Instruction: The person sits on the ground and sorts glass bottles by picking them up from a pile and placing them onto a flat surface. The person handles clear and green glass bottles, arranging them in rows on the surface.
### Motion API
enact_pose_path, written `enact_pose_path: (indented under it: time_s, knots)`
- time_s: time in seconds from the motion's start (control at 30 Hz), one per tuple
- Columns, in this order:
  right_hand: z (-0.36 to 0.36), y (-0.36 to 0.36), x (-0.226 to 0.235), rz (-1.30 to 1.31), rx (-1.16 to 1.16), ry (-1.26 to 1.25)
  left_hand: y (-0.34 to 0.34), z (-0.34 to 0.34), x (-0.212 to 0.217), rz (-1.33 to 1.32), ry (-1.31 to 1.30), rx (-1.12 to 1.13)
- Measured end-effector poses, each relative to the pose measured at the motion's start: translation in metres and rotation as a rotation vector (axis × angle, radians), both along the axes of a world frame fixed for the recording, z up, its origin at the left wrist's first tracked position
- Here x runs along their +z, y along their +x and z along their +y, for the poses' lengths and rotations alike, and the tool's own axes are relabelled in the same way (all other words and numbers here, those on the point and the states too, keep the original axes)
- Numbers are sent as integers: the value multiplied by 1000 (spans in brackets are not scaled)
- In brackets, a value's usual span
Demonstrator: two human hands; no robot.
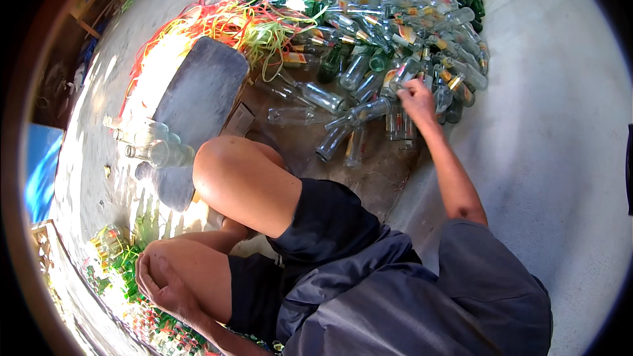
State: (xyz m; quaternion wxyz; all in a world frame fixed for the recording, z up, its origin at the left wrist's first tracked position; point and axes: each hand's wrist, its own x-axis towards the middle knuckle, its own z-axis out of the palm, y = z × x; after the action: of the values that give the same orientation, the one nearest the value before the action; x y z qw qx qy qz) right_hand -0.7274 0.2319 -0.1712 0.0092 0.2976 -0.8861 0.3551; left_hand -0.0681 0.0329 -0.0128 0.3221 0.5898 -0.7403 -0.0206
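Note:
My right hand (418, 101) reaches to the near edge of a large heap of bottles, its fingers closed at the end of a clear glass bottle (404, 74). Clear and green glass bottles (359, 72) lie packed around it, some with labels. A few loose clear bottles (356, 116) are spread on the brown ground just left of that hand. Well away from the glass, my left hand (165, 285) rests on my bent knee with its fingers laid over it, holding nothing.
A dark grey board (206, 79) stretches ahead on my left, with several clear bottles (165, 153) lying across its near part. Red and yellow-green plastic strips (221, 23) tangle beyond it. A pale wall (541, 112) flanks my right. Bundled green bottles (122, 277) sit at lower left.

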Motion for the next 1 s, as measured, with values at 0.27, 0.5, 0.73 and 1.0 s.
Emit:
enact_pose_path:
  time_s: [0.27,0.5,0.73,1.0]
  knots:
    - [55,-111,52,372,-129,316,-8,2,8,-106,18,47]
    - [52,-143,79,406,-114,571,-10,2,11,-115,-5,24]
    - [52,-167,73,395,-79,700,-13,3,10,-74,16,33]
    - [47,-172,69,447,-44,726,-12,2,9,-47,65,49]
